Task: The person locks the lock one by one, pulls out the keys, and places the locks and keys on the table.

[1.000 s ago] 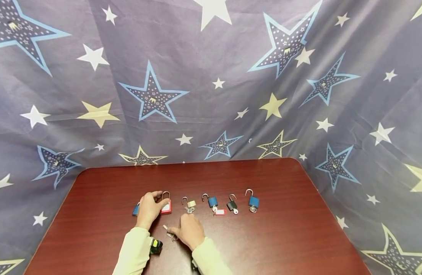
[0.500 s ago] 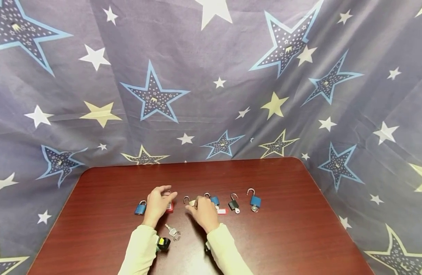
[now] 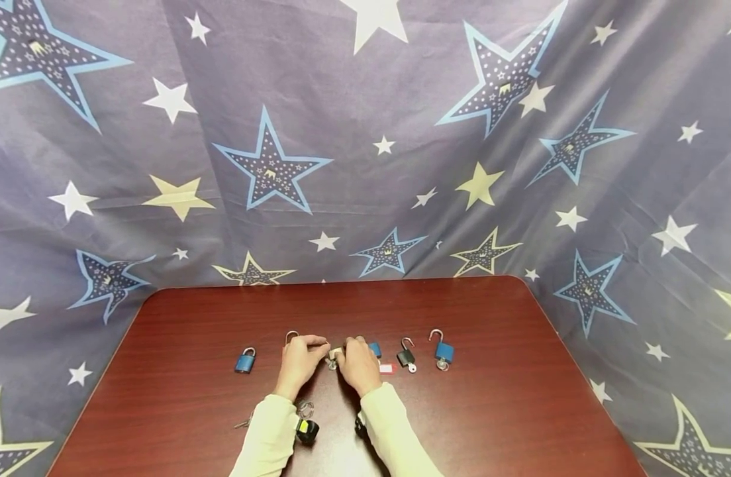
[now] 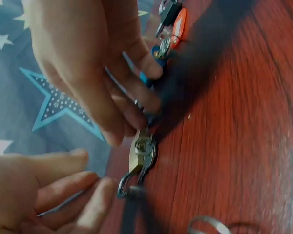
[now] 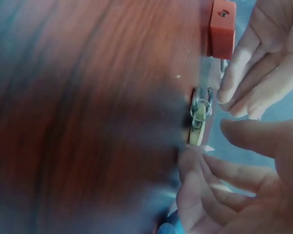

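A small brass padlock, its shackle open and keys on a ring hanging from it, lies between my hands. The right hand has fingertips right at the end of its body, the thumb held apart in the right wrist view. On the shackle side, my left hand hovers with thumb and fingers spread, nothing between them. Behind the left hand stands a red padlock, mostly hidden in the head view. A key ring lies beside the left wrist, and a key shows left of that sleeve.
A closed blue padlock lies at the left. Right of my hands are another blue padlock, partly covered, a red key tag, an open black padlock and an open blue padlock. A star-patterned cloth hangs behind the table.
My right hand has let go of the keys, leaving them on the table, and moved right and forward to the brass padlock. The left hand has left the red padlock and shifted right.
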`<control>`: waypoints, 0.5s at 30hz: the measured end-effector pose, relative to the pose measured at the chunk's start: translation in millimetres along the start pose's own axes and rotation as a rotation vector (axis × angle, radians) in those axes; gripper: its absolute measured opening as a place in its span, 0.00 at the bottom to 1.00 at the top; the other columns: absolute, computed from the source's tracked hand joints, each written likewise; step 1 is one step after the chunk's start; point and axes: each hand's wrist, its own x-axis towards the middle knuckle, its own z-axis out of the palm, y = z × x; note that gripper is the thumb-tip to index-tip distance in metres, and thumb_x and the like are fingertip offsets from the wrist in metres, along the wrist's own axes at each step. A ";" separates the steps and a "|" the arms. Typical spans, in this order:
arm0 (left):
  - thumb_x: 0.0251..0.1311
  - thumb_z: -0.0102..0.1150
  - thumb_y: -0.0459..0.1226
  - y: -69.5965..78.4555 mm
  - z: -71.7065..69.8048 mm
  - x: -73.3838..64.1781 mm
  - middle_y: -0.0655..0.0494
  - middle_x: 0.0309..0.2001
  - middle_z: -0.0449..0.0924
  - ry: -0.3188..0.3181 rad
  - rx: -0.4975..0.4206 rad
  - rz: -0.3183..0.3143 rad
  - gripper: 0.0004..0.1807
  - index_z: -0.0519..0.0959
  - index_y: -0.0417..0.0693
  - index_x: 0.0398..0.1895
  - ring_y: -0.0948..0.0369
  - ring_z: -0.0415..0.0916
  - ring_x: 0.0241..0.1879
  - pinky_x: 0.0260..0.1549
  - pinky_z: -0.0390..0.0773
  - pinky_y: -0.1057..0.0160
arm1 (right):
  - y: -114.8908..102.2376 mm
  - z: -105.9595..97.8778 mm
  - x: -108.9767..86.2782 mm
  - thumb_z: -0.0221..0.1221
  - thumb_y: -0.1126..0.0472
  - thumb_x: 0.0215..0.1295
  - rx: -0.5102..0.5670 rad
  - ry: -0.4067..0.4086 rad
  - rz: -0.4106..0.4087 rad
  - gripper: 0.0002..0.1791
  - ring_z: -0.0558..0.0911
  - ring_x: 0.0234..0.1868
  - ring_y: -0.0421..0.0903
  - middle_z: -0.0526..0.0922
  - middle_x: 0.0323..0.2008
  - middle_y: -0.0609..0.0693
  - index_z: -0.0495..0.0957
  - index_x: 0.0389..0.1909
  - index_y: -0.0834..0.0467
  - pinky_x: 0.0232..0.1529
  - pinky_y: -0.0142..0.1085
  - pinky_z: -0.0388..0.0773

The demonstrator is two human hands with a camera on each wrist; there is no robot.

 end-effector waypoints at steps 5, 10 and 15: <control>0.57 0.64 0.28 -0.4 2.7 -3.4 0.42 0.38 0.87 -0.041 0.003 0.020 0.09 0.85 0.32 0.40 0.49 0.85 0.41 0.43 0.82 0.51 | -1.2 3.0 0.7 0.64 0.58 0.65 0.013 -0.038 0.019 0.13 0.84 0.37 0.58 0.80 0.39 0.57 0.83 0.47 0.59 0.36 0.49 0.80; 0.56 0.66 0.29 -2.7 5.1 -6.2 0.42 0.40 0.87 -0.058 0.014 0.013 0.09 0.86 0.33 0.39 0.49 0.85 0.43 0.45 0.81 0.51 | -1.4 4.6 1.3 0.67 0.59 0.61 0.004 -0.046 0.018 0.14 0.84 0.36 0.58 0.79 0.39 0.56 0.81 0.47 0.57 0.34 0.49 0.80; 0.57 0.66 0.30 -5.3 7.1 -6.7 0.41 0.40 0.87 -0.081 -0.002 0.008 0.09 0.86 0.33 0.39 0.51 0.85 0.40 0.40 0.82 0.54 | 0.6 5.5 1.5 0.70 0.60 0.58 0.017 -0.011 -0.030 0.10 0.83 0.33 0.57 0.77 0.34 0.54 0.81 0.38 0.56 0.31 0.46 0.79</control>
